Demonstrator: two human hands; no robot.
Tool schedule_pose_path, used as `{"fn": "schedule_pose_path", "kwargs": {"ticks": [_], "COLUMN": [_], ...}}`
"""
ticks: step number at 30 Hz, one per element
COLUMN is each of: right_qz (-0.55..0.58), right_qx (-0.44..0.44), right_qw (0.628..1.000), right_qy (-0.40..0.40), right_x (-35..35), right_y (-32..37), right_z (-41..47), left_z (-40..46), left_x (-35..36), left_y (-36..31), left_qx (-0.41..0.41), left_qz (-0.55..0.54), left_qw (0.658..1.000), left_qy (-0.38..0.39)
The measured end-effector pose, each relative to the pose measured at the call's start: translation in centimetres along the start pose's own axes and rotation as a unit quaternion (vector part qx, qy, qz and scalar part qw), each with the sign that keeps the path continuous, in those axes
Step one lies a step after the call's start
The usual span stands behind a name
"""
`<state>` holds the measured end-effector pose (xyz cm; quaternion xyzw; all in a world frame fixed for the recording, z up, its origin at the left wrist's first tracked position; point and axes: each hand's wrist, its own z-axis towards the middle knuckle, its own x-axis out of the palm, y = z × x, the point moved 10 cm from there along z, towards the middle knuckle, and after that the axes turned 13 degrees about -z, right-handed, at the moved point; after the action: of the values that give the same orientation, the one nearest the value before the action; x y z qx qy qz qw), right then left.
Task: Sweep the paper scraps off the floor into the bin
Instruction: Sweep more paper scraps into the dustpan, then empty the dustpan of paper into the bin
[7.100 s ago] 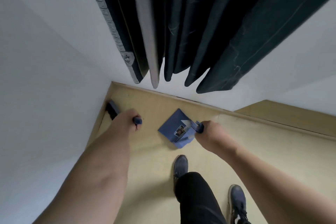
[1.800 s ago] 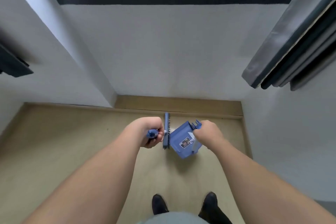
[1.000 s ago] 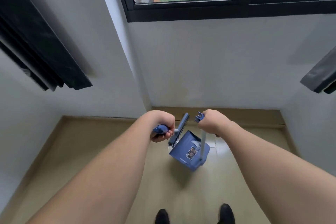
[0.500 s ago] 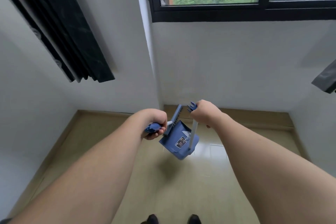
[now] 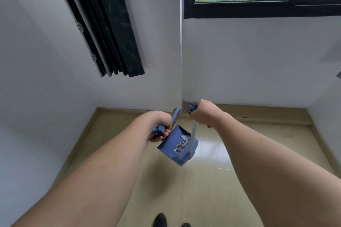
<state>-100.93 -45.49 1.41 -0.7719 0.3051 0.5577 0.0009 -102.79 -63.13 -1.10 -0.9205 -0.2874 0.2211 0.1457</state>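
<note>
1. Lifted since half a second ago, dustpan (image 5: 178, 146) hangs clear of the floor (image 5: 208, 190); right hand (image 5: 203, 115) clenches its pole.
2. Left hand (image 5: 158, 125) grips the broom (image 5: 175, 116) at nine o'clock beside it.
3. A white scrap (image 5: 185, 137) inside could spill if it tilts; bin unseen.

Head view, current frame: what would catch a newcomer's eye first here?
Two bare forearms reach into the middle, where the right hand grips the handle of a blue dustpan hanging above the floor, a white scrap showing in it. Beside it the left hand grips a blue broom. Upper right, a black-framed window shows green trees; a dark curtain hangs upper left.
</note>
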Motion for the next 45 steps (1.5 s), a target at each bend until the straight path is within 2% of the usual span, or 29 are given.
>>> {"fn": "schedule_pose_path", "kwargs": {"ticks": [6,12,16,22,29,35,38,45], "right_qz": [0.038,-0.028,-0.073,-0.133,-0.19,-0.232,-0.254,-0.395], "right_qx": [-0.006,-0.036,-0.055,-0.077,-0.129,-0.201,-0.242,-0.342], "right_qw": [0.999,0.999,0.996,0.988,0.973,0.951,0.936,0.853], "right_qy": [0.017,0.019,-0.002,0.002,-0.016,-0.026,-0.029,-0.018], "right_x": [3.2,6.6,9.1,16.8,22.5,26.4,28.0,32.2], "right_y": [3.3,8.4,13.7,24.9,33.2,38.8,41.9,49.1], "right_z": [-2.1,-4.4,-5.6,-8.2,-10.8,-14.8,-17.6,-26.9], "left_z": [-0.2,-0.7,-0.8,-0.7,-2.2,-3.7,-4.8,-5.9], "left_x": [-4.1,-6.6,-10.3,-18.8,-26.7,-32.1,-34.6,-40.8], "left_y": [7.6,13.9,19.2,29.7,38.6,44.7,47.7,57.3], "left_qx": [-0.039,-0.048,-0.048,-0.06,-0.039,-0.027,-0.037,-0.04], "left_qz": [-0.042,-0.067,-0.093,-0.093,-0.188,-0.224,-0.232,-0.205], "left_qw": [0.998,0.997,0.994,0.994,0.979,0.966,0.963,0.971], "left_qy": [-0.015,-0.007,-0.004,-0.015,-0.073,-0.129,-0.13,-0.115]}}
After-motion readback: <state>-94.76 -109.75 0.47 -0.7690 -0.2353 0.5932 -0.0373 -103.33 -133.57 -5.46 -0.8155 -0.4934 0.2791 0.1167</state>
